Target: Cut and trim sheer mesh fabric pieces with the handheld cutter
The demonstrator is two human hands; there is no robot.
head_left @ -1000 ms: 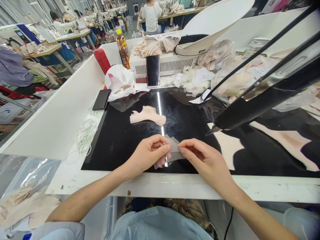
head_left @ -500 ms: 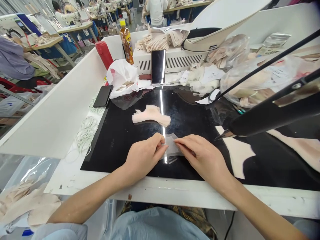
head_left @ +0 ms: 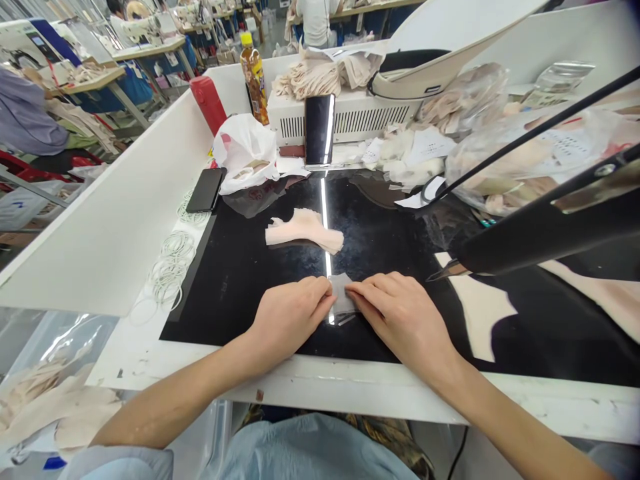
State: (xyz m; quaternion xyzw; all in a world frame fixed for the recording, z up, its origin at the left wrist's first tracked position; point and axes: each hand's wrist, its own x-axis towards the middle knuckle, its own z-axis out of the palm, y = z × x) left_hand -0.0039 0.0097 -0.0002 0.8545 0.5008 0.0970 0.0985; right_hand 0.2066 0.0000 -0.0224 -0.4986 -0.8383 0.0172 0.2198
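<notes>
Between my hands, low over the black work surface point(head_left: 240, 287), is a small translucent whitish sheet point(head_left: 343, 295). My left hand point(head_left: 295, 308) is closed, thumb and fingers pinching the sheet's left edge. On the opposite edge, my right hand point(head_left: 400, 310) pinches it with thumb and forefinger. Beyond my hands lies a stack of beige fabric pieces point(head_left: 304, 230) with a curved outline. Right of my right hand, a single cream fabric piece point(head_left: 477, 313) rests flat under the pointed tip of a black arm-like tool point(head_left: 530, 230).
Pale elastic loops point(head_left: 173, 267) and a dark phone point(head_left: 206, 190) lie along the left side. Another phone point(head_left: 319, 130) leans against a white vented box point(head_left: 370, 115). Bagged scraps point(head_left: 545, 160) fill the back right. A red flask point(head_left: 207, 103) and a bottle point(head_left: 254, 80) stand behind.
Both hands stay pinched on the sheet, and the visible part between them has narrowed slightly. My right hand has shifted a little to the left. The fabric pieces lie as before.
</notes>
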